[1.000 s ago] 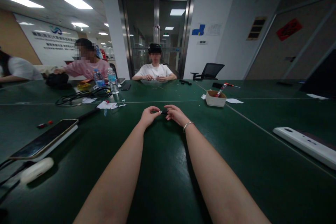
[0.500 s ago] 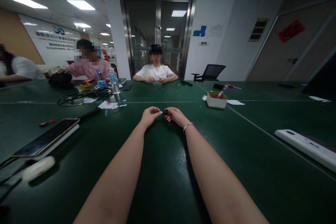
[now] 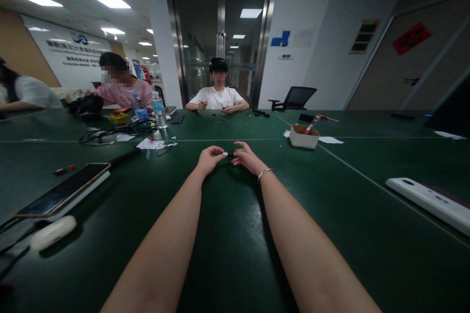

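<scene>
My left hand (image 3: 209, 160) is closed in a pinch on the silver end of a small black-and-silver cylindrical piece (image 3: 229, 154), just above the green table (image 3: 227, 234). Its exact kind is too small to make out. The black end points toward my right hand (image 3: 250, 159), whose fingers are spread around it with the index finger raised. Whether a right fingertip still touches the black end is hard to see. A silver bangle (image 3: 265, 174) circles my right wrist.
Right of my hands stands a small open box (image 3: 304, 137) with a screwdriver-like tool. At left lie a phone (image 3: 66, 190), a white oval case (image 3: 53, 233), black cables (image 3: 117, 129) and paper scraps (image 3: 150, 144). Water bottles (image 3: 158, 110) stand beyond. A person (image 3: 218, 98) sits opposite.
My right hand's fingers have opened from a grip on the piece's black end, and the index finger has lifted. My left hand keeps its pinch. The person opposite has raised one hand.
</scene>
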A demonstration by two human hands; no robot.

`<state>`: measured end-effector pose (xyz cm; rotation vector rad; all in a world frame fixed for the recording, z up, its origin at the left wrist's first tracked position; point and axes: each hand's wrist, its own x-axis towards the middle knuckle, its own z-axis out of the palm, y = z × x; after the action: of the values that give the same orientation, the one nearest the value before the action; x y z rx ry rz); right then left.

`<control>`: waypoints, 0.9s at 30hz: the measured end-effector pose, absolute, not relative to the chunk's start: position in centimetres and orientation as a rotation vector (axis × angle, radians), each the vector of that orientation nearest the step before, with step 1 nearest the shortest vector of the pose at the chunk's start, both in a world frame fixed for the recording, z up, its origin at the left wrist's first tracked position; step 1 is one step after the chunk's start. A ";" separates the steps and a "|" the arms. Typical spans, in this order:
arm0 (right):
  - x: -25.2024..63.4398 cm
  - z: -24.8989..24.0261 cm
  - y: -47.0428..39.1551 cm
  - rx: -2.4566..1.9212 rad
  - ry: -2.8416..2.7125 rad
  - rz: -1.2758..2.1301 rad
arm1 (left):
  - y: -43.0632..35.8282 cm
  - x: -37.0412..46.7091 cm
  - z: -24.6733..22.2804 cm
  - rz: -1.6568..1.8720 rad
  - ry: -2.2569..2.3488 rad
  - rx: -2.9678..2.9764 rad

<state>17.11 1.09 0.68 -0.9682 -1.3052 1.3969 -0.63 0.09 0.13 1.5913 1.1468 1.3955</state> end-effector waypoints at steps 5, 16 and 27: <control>17.3 0.9 0.8 -0.998 -1.404 1.384 | 0.2 -0.7 0.1 1.387 1.154 1.607; 17.1 1.2 0.6 -0.974 -1.407 1.444 | -0.1 -0.4 0.5 1.403 1.142 1.525; 17.6 1.0 0.6 -0.889 -1.341 1.513 | 0.4 -0.6 -0.1 1.231 1.151 1.545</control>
<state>17.56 0.62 0.98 -0.8892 -1.3406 1.5126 -0.60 0.40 -0.07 1.5454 1.1511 1.2311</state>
